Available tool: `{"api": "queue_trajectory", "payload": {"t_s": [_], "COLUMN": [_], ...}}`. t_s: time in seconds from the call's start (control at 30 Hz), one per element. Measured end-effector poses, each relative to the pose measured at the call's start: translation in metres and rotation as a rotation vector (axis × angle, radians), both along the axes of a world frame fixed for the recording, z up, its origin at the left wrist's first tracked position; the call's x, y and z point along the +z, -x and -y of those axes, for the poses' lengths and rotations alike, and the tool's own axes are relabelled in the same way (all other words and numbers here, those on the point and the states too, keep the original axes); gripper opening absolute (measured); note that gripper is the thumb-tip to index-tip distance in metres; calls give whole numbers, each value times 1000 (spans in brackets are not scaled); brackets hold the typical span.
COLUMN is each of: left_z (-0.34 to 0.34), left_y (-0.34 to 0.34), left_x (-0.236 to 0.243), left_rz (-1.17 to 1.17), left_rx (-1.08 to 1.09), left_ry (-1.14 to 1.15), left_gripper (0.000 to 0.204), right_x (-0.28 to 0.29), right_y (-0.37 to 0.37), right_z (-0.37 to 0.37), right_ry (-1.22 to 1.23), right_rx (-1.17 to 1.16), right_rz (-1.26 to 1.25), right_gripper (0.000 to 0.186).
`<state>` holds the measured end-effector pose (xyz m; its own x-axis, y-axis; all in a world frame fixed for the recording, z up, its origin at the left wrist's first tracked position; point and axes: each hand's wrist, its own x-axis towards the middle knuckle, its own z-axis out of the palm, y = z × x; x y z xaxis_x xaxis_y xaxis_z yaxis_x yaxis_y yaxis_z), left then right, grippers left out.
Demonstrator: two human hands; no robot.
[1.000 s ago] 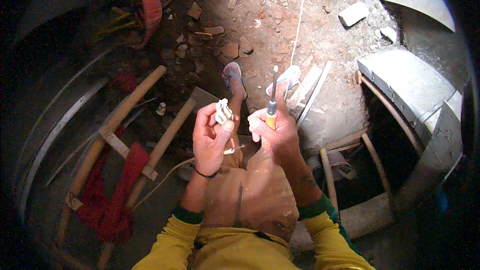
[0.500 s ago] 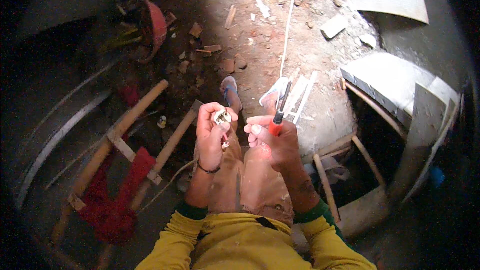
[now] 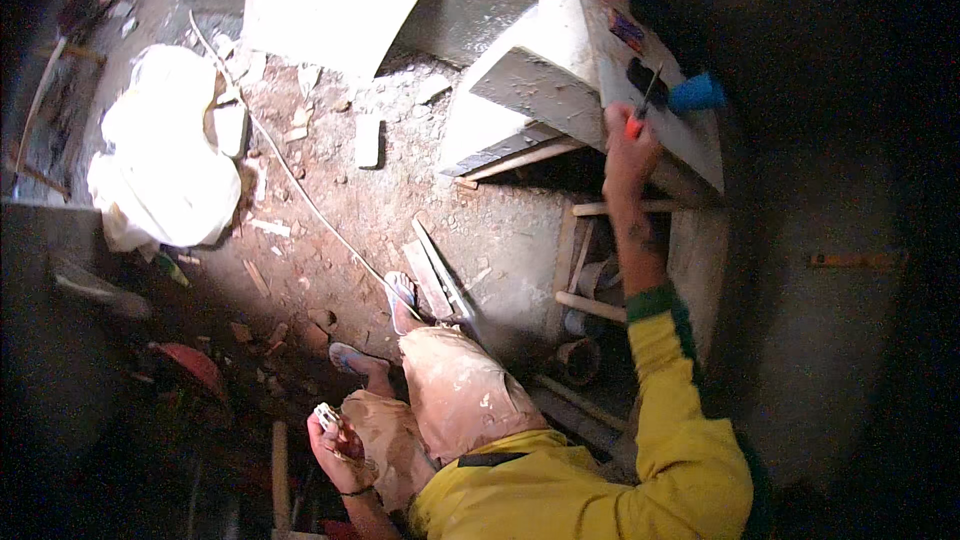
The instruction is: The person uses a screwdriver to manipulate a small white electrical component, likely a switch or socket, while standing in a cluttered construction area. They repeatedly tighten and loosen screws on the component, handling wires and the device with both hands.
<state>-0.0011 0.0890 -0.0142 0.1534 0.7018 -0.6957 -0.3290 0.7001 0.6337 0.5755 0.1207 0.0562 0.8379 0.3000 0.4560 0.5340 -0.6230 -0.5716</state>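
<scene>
My left hand [image 3: 342, 452], low in the picture beside my knee, has its fingers closed round a small whitish fitting with metal-looking parts [image 3: 325, 417]; its exact kind is too small to tell. My right arm stretches far to the right, over a pale board-like ledge [image 3: 705, 152]. In that right hand [image 3: 630, 155] is a screwdriver [image 3: 635, 126] with a red handle, its thin dark shaft pointing up and away. Close to its tip are a black object [image 3: 640, 75] and a blue cup [image 3: 695, 93]. A small dark red-and-blue packet [image 3: 626, 30] lies farther along the ledge.
Below the ledge stands a wooden frame [image 3: 595, 306] with round bars. A pale cable [image 3: 290, 175] crosses the rubble-strewn floor to my sandalled foot. White sacking [image 3: 165, 155] lies at left, a large white sheet [image 3: 330, 0] at the back, wood strips [image 3: 432, 268] near my feet.
My view has swung to the right. My right hand has moved from in front of my lap out to the ledge with the screwdriver. The left hand stays near my knees, still holding the fitting.
</scene>
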Motion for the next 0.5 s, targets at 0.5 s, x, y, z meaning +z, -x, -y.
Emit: {"api": "queue_trajectory", "payload": {"t_s": [0.5], "left_z": [-33], "left_y": [-43], "left_x": [55], "left_rz": [-227], "left_rx": [-5], "left_ry": [7], "left_gripper": [26], "right_x": [24], "right_y": [-148], "right_z": [-6], "right_ry": [644], "right_rx": [251], "right_rz": [231], "right_gripper": [35]}}
